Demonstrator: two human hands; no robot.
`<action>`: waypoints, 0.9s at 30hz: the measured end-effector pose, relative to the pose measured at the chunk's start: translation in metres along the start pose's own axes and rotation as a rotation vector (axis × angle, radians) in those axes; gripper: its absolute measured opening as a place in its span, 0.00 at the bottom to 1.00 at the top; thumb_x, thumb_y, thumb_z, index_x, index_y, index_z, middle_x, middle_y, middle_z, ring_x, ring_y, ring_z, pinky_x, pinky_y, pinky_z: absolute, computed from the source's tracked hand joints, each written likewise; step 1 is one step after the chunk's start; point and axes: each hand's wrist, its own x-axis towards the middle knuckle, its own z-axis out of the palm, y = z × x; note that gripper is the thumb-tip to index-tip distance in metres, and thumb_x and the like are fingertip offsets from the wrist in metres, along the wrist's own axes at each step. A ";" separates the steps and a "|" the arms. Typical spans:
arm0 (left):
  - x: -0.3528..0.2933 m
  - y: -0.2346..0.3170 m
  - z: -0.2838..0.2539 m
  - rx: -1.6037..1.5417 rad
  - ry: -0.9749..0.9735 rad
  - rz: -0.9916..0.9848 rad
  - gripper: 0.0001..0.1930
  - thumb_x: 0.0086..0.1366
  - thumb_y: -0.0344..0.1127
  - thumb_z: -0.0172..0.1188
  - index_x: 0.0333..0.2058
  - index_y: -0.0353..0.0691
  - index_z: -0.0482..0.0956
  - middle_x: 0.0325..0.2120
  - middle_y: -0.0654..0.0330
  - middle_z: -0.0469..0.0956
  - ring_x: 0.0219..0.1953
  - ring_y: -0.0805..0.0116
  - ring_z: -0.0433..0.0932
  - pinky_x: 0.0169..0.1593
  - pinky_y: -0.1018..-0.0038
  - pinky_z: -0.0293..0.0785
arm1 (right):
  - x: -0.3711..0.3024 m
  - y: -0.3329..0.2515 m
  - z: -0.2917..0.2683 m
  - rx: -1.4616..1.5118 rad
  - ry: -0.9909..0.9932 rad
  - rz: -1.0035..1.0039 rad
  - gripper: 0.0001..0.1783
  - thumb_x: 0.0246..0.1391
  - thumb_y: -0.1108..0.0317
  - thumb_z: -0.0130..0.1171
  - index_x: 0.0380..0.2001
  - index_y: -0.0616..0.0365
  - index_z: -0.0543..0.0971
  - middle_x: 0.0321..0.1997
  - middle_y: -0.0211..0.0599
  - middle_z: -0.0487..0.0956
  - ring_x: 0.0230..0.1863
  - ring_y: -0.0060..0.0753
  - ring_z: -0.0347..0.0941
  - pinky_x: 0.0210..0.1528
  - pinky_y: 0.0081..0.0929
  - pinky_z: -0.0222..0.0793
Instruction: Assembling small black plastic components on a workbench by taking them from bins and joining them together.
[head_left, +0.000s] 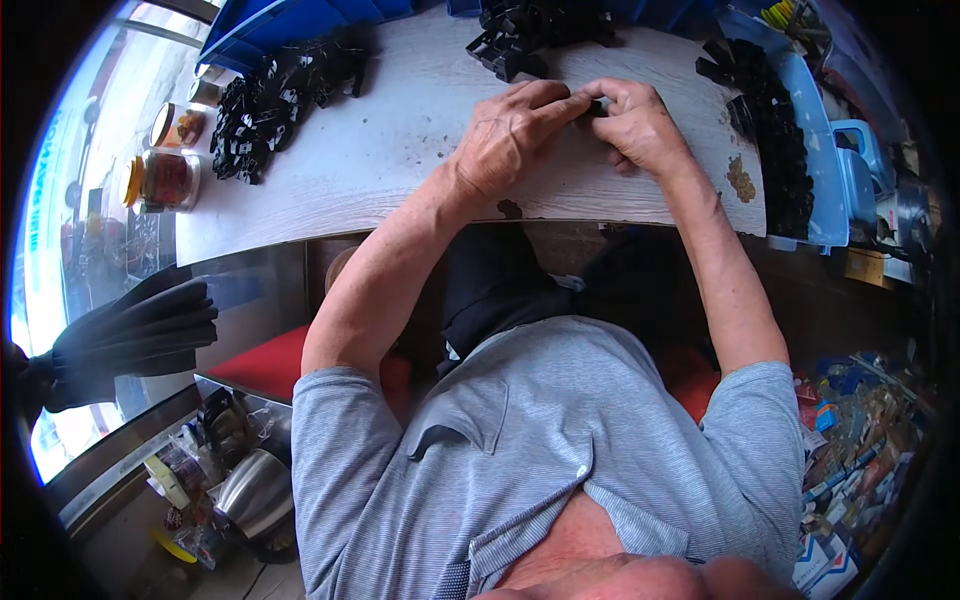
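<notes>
Both my hands meet over the pale wooden table (380, 170) near its far middle. My left hand (512, 130) and my right hand (640, 122) pinch one small black plastic part (597, 106) between their fingertips; most of the part is hidden by the fingers. A heap of similar black plastic parts (525, 40) lies just beyond my hands. Another long heap of black parts (275, 100) stretches along the table's left side. More black parts (775, 140) fill a light blue tray (822, 150) to the right of my right hand.
Two glass jars with lids (165, 178) stand at the table's left edge. A blue bin (270, 25) sits at the far left. A metal kettle (255, 495) and clutter lie on the floor at lower left; packed small goods (850, 450) at lower right. A red stool (265, 365) is under me.
</notes>
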 end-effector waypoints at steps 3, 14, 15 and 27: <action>0.000 0.000 0.000 -0.017 -0.024 -0.032 0.21 0.60 0.26 0.63 0.54 0.44 0.81 0.44 0.55 0.81 0.44 0.56 0.80 0.46 0.67 0.81 | 0.000 0.000 -0.001 0.034 -0.028 0.010 0.21 0.51 0.78 0.52 0.49 0.55 0.79 0.16 0.23 0.69 0.12 0.17 0.63 0.13 0.19 0.58; -0.002 -0.004 0.004 -0.012 -0.024 -0.027 0.25 0.58 0.26 0.63 0.57 0.45 0.78 0.44 0.53 0.79 0.46 0.55 0.80 0.49 0.65 0.80 | -0.001 -0.002 0.001 -0.011 0.003 0.007 0.21 0.49 0.79 0.52 0.47 0.54 0.80 0.16 0.23 0.70 0.12 0.16 0.63 0.12 0.19 0.61; -0.002 -0.004 0.004 -0.013 -0.024 -0.027 0.25 0.58 0.26 0.63 0.57 0.45 0.78 0.44 0.53 0.79 0.46 0.55 0.80 0.49 0.65 0.80 | -0.001 -0.002 0.001 -0.012 0.004 0.008 0.21 0.49 0.79 0.52 0.47 0.54 0.80 0.16 0.23 0.70 0.12 0.16 0.63 0.12 0.19 0.61; -0.003 -0.005 0.006 -0.069 -0.026 -0.072 0.24 0.60 0.25 0.63 0.57 0.45 0.78 0.46 0.54 0.80 0.46 0.56 0.80 0.49 0.65 0.81 | 0.000 0.000 0.001 -0.008 0.008 0.010 0.18 0.51 0.75 0.59 0.47 0.54 0.81 0.17 0.22 0.70 0.13 0.15 0.62 0.12 0.19 0.59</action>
